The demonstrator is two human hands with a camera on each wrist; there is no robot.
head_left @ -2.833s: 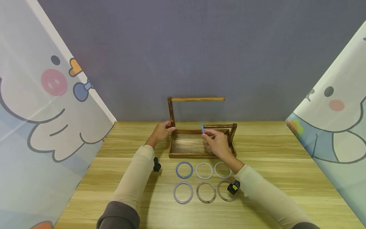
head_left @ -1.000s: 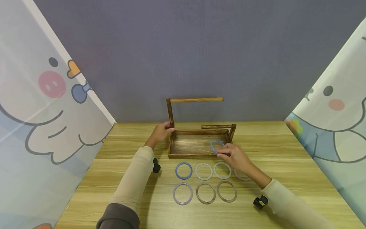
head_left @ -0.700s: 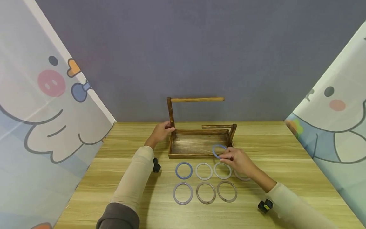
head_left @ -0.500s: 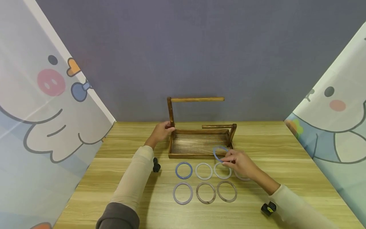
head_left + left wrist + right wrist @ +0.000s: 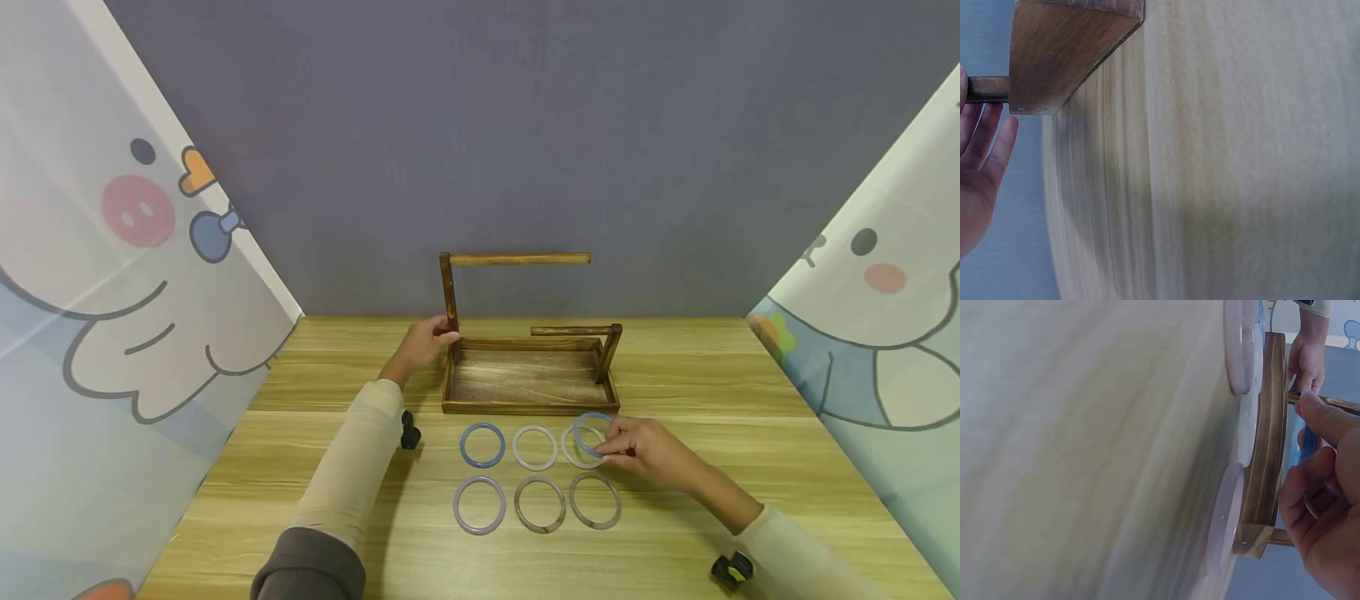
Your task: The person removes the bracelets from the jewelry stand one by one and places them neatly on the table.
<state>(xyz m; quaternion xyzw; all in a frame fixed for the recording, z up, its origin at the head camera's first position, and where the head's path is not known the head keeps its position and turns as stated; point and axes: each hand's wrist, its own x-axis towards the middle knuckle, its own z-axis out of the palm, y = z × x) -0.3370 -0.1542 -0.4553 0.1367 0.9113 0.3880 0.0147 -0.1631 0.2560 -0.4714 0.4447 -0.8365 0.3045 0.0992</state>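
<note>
My left hand (image 5: pixel 420 343) grips the left upright (image 5: pixel 449 292) of a brown wooden display stand (image 5: pixel 531 408) with two arms at different heights. In the left wrist view the thumb and fingers lie on either side of that upright (image 5: pixel 988 89). Between thumb and fingers of my right hand (image 5: pixel 651 450) is a blue bangle (image 5: pixel 594 415), tilted, in front of the stand. It overlaps a whitish bangle (image 5: pixel 564 450) in the head view. The right wrist view shows this blue bangle (image 5: pixel 1309 442) edge-on in the pinch, and a pale purple bangle (image 5: pixel 1225 512) on the table below.
On the table (image 5: pixel 337 367) lie a blue bangle (image 5: pixel 462 446) and a white bangle (image 5: pixel 516 448) in the back row. A lavender bangle (image 5: pixel 457 505) and two brownish bangles (image 5: pixel 518 504) form the front row. A grey wall (image 5: pixel 480 150) stands behind.
My right hand has carried the blue bangle from over the stand toward me and to the right, now covering the rightmost back-row bangle. The left hand has stayed on the upright.
</note>
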